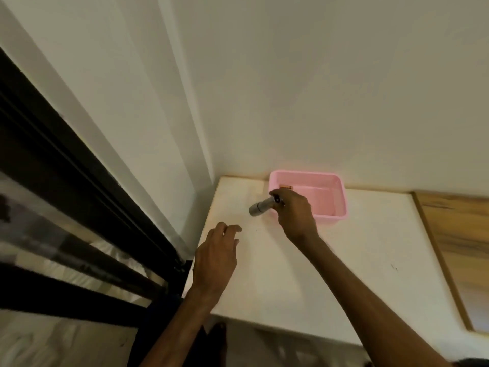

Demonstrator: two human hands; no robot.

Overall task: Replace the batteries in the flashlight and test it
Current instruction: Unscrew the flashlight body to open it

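Note:
My right hand (293, 215) grips a grey metal flashlight (260, 207) by its rear end, just left of a pink plastic tray (333, 205). The flashlight's head points left and slightly down, above the white table (330, 274). A battery (286, 186) lies inside the tray near its far left corner. My left hand (215, 258) hovers over the table's left part with fingers spread and nothing in it, a short way below and left of the flashlight.
The table stands in a corner against a white wall. A black metal bed frame (79, 186) with bedding runs along the left. A wooden panel (460, 250) lies at the table's right side. The table's front edge is close to me.

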